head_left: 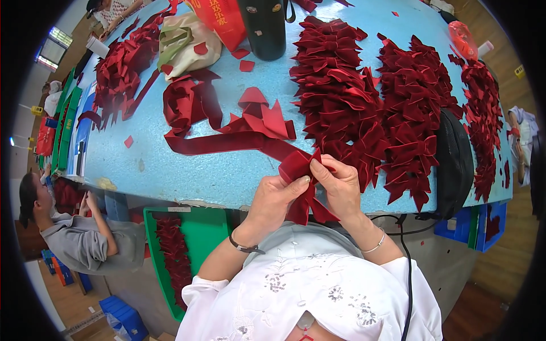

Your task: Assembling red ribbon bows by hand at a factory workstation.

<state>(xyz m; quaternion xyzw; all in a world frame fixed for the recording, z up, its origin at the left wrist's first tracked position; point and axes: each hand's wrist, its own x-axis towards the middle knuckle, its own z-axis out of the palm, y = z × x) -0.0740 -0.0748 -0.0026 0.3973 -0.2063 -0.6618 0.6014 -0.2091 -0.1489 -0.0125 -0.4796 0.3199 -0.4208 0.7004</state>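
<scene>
Both hands meet at the table's near edge around a dark red velvet ribbon bow [302,199], whose tails hang down toward me. My left hand [276,198] pinches its left loop between thumb and fingers. With thumb and forefinger, my right hand [339,183] grips the bow close to its middle. A long red ribbon [219,144] runs from the bow leftward over the table to a loose tangle [190,102]. Cut ribbon pieces [264,116] lie just beyond my hands. Part of the bow is hidden behind my fingers.
Rows of finished bows [335,74] cover the right side of the blue table [153,165]. A dark bottle [264,28] and cloth bag [190,42] stand at the back. A black pouch [455,165] lies right. Below left, a green crate [199,238] holds bows; a co-worker [91,238] sits beyond it.
</scene>
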